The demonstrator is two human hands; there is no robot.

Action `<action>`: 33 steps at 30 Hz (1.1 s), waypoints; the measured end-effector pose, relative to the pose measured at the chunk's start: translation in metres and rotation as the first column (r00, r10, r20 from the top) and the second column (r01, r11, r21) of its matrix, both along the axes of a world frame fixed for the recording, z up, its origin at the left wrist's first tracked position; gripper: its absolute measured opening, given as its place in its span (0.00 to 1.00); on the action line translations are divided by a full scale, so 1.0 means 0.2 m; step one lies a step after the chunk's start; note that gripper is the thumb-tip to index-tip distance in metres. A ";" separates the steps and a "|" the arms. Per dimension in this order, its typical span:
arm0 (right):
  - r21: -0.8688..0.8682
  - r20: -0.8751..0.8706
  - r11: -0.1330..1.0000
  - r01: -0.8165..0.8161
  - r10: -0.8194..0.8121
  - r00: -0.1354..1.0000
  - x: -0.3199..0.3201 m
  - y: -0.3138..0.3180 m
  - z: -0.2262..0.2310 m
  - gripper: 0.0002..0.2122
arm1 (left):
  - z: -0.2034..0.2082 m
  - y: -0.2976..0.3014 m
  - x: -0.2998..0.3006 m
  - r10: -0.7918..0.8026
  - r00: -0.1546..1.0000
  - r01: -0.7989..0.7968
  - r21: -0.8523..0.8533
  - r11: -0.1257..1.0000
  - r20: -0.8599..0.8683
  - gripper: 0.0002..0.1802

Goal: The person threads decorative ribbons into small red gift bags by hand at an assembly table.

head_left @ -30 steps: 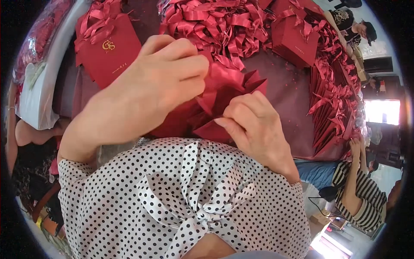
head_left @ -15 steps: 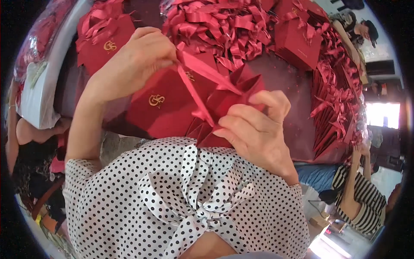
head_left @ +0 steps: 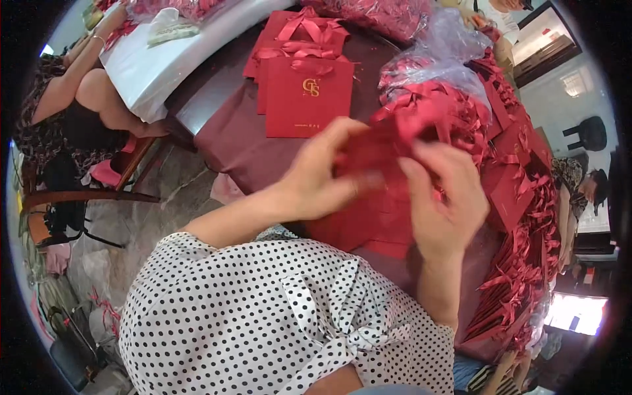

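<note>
Between my hands is a dark red paper gift bag, smeared by motion, with a pinkish-red ribbon at its top. My left hand wraps the bag's left side, thumb below and fingers above. On the right, my right hand is bent beside the bag and ribbon; blur hides whether its fingers grip. Below them, flat red bags lie on the table near my body. Beyond my left hand stands a stack of red gift bags with ribbon handles and gold print.
A dark red cloth covers the table. Heaped red ribbons lie under clear plastic. Ribboned bags line the right edge. At left are a white table, a seated person and a wooden chair.
My view has swung left. My left hand has left the raised ribbon loop and come onto the bag's side. My right hand has moved from the bag's opening toward its right side.
</note>
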State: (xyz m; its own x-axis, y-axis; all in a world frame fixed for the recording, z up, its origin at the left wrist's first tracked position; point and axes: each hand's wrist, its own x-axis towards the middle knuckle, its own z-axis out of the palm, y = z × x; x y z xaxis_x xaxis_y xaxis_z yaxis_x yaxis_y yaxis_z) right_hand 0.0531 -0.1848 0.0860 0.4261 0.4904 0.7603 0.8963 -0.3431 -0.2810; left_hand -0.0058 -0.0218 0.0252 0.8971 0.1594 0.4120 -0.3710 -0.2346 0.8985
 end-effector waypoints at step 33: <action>-0.198 -0.057 0.885 0.422 -0.440 0.896 0.53 -0.54 -0.55 0.11 | -0.22 0.01 0.14 -0.091 0.985 -0.039 0.711 0.702 0.144 0.15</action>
State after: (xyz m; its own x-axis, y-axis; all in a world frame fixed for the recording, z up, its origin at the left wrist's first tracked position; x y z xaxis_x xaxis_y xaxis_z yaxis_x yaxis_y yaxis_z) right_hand 0.1600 -0.2931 -0.0235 0.6936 0.3625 0.6225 0.6195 -0.7412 -0.2586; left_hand 0.0213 -0.0194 -0.0190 0.8093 -0.2609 0.5262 -0.5058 -0.7651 0.3985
